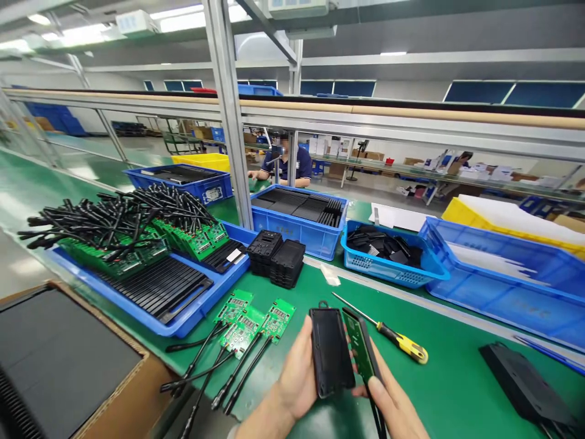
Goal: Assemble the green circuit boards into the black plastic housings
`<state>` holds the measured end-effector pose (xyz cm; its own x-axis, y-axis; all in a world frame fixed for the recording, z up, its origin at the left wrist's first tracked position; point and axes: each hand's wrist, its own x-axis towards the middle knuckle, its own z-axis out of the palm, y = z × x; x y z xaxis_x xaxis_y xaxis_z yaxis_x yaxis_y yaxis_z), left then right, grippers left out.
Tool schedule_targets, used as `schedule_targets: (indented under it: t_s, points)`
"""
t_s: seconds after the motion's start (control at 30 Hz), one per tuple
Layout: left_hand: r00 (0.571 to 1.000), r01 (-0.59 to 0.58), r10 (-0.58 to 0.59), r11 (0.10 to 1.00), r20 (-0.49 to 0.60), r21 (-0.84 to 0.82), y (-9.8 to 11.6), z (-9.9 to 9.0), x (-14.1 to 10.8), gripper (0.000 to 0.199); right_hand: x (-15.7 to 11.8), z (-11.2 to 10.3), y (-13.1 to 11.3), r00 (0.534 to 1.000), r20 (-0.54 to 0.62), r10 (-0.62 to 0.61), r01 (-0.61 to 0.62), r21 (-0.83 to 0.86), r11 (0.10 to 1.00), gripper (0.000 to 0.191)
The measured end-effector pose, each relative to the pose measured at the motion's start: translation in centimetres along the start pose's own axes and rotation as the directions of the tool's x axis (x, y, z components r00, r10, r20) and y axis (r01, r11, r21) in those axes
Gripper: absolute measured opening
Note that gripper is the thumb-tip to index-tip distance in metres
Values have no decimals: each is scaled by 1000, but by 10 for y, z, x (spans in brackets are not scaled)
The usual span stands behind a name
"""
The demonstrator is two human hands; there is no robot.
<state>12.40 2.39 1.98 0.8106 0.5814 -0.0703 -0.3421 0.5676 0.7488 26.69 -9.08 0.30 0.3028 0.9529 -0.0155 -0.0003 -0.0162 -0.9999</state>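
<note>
My left hand [295, 372] grips a black plastic housing shell [329, 353], with its hollow side facing me and a small loop at its top end. Beside it, my right hand [388, 396] holds a circuit board [359, 344] set against a black plastic part, tilted on edge. Black cables run down from its lower end past my right thumb. The shell and the board are close together; fingertips show between them. Left of my hands, green circuit boards [242, 332] with black cables lie on the green bench. A yellow-and-black screwdriver [402, 342] lies beyond my right hand.
Stacked black housings [286, 262] stand behind the boards. A blue tray [192, 317] at left carries heaped cabled boards. Blue bins [301, 235] and a blue basket [388, 268] line the back. A closed black unit [525, 384] lies right. A person [299, 164] sits across.
</note>
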Motion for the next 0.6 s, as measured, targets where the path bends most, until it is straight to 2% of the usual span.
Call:
schedule_targets:
  t_s: [0.1, 0.17, 0.27, 0.37, 0.47, 0.6]
  points:
    - [980, -188, 193, 979, -56, 85, -9, 4, -7, 71, 4, 1, 9, 969, 127, -210, 239, -302, 923, 54]
    - [958, -274, 283, 953, -54, 129, -13, 3, -11, 80, 5, 2, 19, 940, 184, -288, 339, -398, 852, 57]
    - [952, -296, 302, 950, -56, 94, -12, 0, -15, 91, 2, 5, 32, 927, 171, -335, 375, -486, 790, 58]
    - [958, -273, 274, 962, -84, 26, -7, 1, -18, 92, -2, 8, 37, 926, 157, -344, 373, -529, 762, 63]
    - [960, -274, 273, 962, -62, -8, -3, 2, -20, 88, -4, 10, 33, 922, 177, -344, 381, -561, 735, 66]
    - [940, -342, 342, 940, -10, 12, -6, -2, -18, 87, -4, 11, 23, 905, 202, -373, 417, -589, 692, 67]
